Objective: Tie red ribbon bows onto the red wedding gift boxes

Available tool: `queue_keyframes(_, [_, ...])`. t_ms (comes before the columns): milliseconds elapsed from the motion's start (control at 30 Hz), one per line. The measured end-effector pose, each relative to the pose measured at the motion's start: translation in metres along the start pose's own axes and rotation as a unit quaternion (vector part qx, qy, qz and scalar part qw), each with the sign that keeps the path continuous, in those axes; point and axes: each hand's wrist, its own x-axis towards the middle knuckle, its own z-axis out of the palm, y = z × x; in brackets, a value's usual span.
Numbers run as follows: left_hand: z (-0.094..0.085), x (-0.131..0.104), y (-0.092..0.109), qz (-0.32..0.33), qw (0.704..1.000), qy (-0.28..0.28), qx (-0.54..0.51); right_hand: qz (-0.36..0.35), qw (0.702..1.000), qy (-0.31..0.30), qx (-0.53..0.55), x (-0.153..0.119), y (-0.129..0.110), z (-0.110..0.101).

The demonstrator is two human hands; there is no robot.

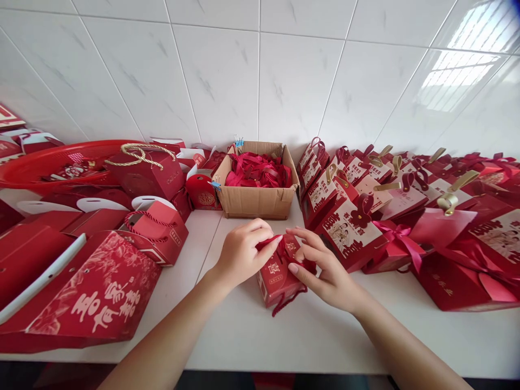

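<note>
A small red gift box [276, 279] with pale lettering stands on the table in front of me, between my hands. At its top left edge, my left hand [246, 252] is closed in a pinch on a red ribbon, partly covered by the fingers. Curled around the box's right side is my right hand [323, 268], its thumb and fingertips against the top and a loop of the ribbon. A dark red cord [290, 302] trails from the box's near side onto the table. My fingers hide much of the box top.
Behind the gift box, an open cardboard box [255, 203] holds a heap of red ribbons. Red gift boxes with handles and bows crowd the right side. Larger red boxes [101, 292] and a red plastic basket [24, 162] fill the left. A tiled wall [219, 70] closes the back.
</note>
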Motion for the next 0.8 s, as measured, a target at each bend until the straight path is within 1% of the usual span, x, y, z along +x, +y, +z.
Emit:
queue_keyframes(133, [-0.002, 0.0, 0.001, -0.025, 0.999, -0.004, 0.028, -0.055, 0.997, 0.004, -0.062, -0.001, -0.001, 0.0])
queue_keyframes(200, [-0.003, 0.0, 0.002, -0.035, 0.999, 0.003, 0.035, -0.069, 0.995, 0.01, -0.076, -0.001, -0.001, 0.001])
queue_keyframes(300, [-0.004, 0.001, 0.004, -0.04, 0.999, 0.009, -0.011, -0.073, 0.994, 0.014, -0.081, -0.001, -0.001, 0.001])
queue_keyframes(367, [-0.004, 0.001, 0.004, -0.051, 0.997, -0.005, -0.055, -0.073, 0.994, 0.015, -0.081, 0.0, 0.0, 0.0])
queue_keyframes(433, [-0.004, 0.001, 0.003, -0.07, 0.993, -0.032, -0.085, -0.072, 0.994, 0.018, -0.083, 0.0, 0.001, -0.002])
queue_keyframes(500, [-0.005, 0.001, 0.002, -0.086, 0.99, -0.057, -0.096, -0.071, 0.993, 0.024, -0.09, 0.0, 0.002, -0.004])
queue_keyframes(600, [-0.005, 0.001, 0.0, -0.088, 0.989, -0.07, -0.092, -0.077, 0.989, 0.054, -0.112, 0.002, 0.007, -0.008])
queue_keyframes(700, [-0.005, 0.002, -0.002, -0.078, 0.993, -0.058, -0.074, -0.083, 0.983, 0.103, -0.129, 0.004, 0.011, -0.011])
queue_keyframes(800, [-0.004, 0.001, -0.002, -0.076, 0.996, -0.035, -0.043, -0.063, 0.986, 0.112, -0.102, 0.005, 0.012, -0.012])
